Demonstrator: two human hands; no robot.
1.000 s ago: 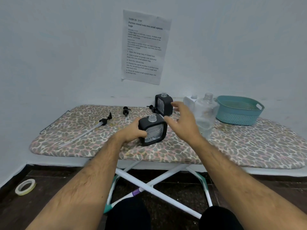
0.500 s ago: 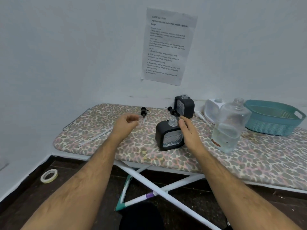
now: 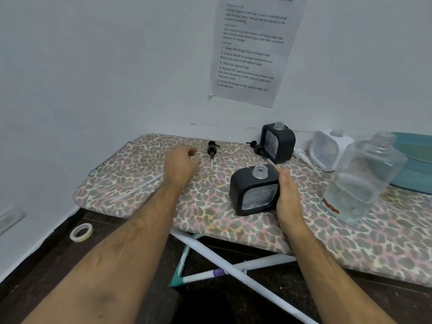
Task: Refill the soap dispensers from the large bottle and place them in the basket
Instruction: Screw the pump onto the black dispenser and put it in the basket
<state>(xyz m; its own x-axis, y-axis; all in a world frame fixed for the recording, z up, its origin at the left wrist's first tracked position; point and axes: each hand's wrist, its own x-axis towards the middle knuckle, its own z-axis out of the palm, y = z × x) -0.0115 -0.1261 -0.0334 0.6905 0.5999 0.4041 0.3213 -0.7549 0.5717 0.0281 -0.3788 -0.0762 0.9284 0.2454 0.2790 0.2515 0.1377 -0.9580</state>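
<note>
A black soap dispenser (image 3: 253,190) with an open neck stands near the front of the ironing board (image 3: 210,213). My right hand (image 3: 286,195) grips its right side. My left hand (image 3: 183,163) lies curled over the head end of a long-tube pump (image 3: 138,189), whose tube rests on the board. A second black dispenser (image 3: 278,142) and a white dispenser (image 3: 327,149) stand uncapped at the back. The large clear bottle (image 3: 364,176), uncapped and holding a little liquid, stands to the right. Behind it, the teal basket (image 3: 412,164) is partly hidden.
Loose pumps lie on the board: a black pump (image 3: 212,149) just right of my left hand, another black pump (image 3: 256,147) beside the far black dispenser, and a white pump (image 3: 301,155). A tape roll (image 3: 81,232) lies on the floor. The wall carries a paper sheet (image 3: 252,50).
My left hand left the near black dispenser and moved left to the long-tube pump. My right hand came onto that dispenser's side. The view shifted left and closer.
</note>
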